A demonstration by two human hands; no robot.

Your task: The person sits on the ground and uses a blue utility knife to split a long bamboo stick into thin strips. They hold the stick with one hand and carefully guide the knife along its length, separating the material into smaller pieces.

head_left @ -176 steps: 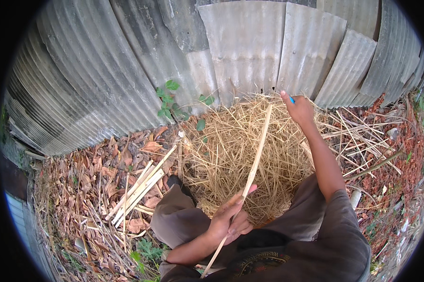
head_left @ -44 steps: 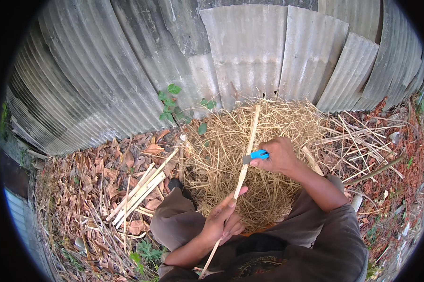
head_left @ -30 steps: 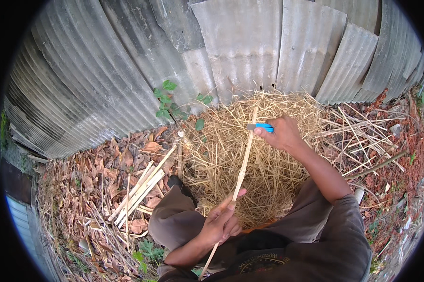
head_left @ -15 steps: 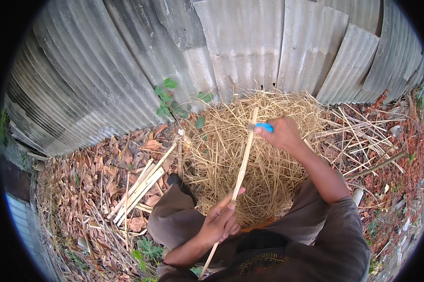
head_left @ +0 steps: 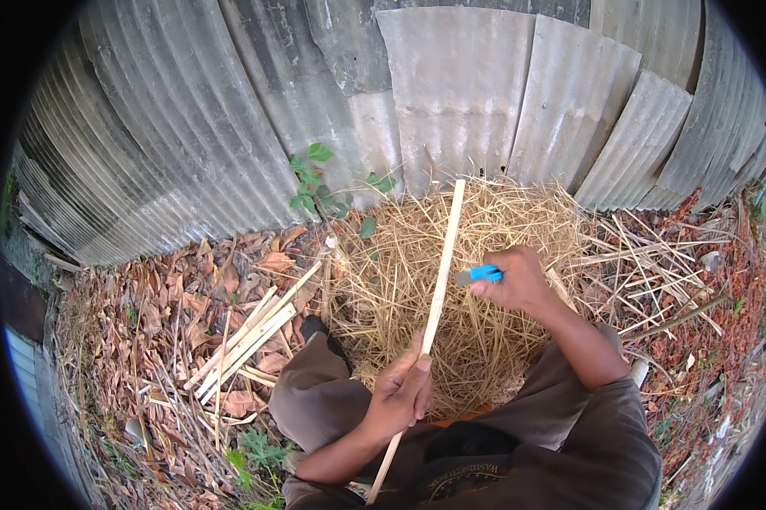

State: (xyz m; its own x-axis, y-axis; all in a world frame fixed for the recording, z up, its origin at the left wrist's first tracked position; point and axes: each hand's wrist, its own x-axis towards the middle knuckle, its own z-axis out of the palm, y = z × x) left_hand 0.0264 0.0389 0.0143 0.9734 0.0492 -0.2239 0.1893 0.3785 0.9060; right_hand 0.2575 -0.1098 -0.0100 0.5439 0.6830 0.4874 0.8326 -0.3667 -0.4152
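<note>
A long pale bamboo strip (head_left: pixel 442 272) slants up and away from my lap, its far end over the heap of shavings. My left hand (head_left: pixel 402 387) is closed around its lower part, thumb along the strip. My right hand (head_left: pixel 519 280) grips a blue-handled knife (head_left: pixel 485 274), its short blade pointing left toward the strip. A small gap separates blade and strip. The fingers hide most of the knife's handle.
Thin curled shavings (head_left: pixel 391 297) are heaped between my legs. Several cut strips (head_left: pixel 251 340) lie on dry leaves at the left. More thin sticks (head_left: pixel 655 263) are scattered at the right. A corrugated metal fence (head_left: pixel 459 93) stands behind, with a green plant (head_left: pixel 315 183) against it.
My right hand has drawn the knife down and off the strip to the right. The strip now stands slightly steeper and the left hand has shifted a little.
</note>
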